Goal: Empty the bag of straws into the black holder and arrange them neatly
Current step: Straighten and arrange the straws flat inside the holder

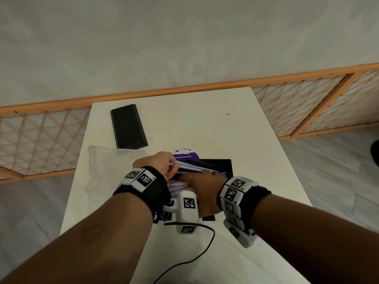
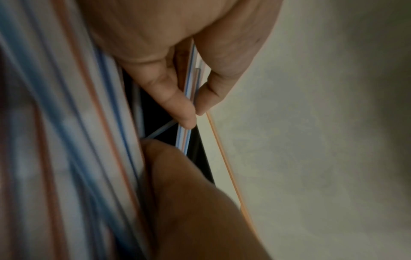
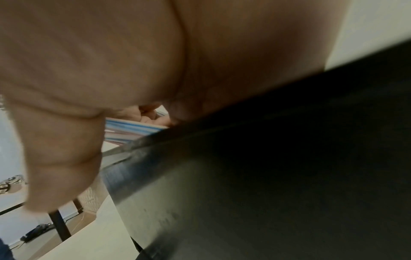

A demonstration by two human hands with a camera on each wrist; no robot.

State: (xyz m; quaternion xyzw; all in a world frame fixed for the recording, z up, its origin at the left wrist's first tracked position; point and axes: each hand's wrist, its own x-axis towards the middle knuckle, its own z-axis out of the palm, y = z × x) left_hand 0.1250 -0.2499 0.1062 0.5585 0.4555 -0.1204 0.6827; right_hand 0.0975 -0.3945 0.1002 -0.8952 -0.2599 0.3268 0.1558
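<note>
The straws [image 1: 192, 168] are judged to be very light, thin and smooth-walled, stiff enough along their length to be steered but easily bent or kinked if squeezed hard; as a loose bundle they are likely to slide over one another and fan out. A hold near one end of a small group, with the rest steadied from the side, is judged the safest way to square them up.

In the head view, the striped bundle is seen at lower centre of the frame, lying in and across the open black holder [image 1: 226, 167], which sits on the white table [image 1: 205, 124]. The emptied clear bag [image 1: 98, 167] is seen flat on the table at the left, and a second black box-like part [image 1: 128, 127] lies above it, apart from the holder.

The left hand [image 1: 159, 163] is curled, and in the left wrist view a few straws are pinched between its thumb and forefinger [image 2: 177, 103] near their ends. The right hand [image 1: 202, 182] is laid over the bundle inside the holder, with its thumb [image 3: 60, 158] hanging outside the black wall; whether its fingers are curled round any straws cannot be told, since they are hidden.
</note>
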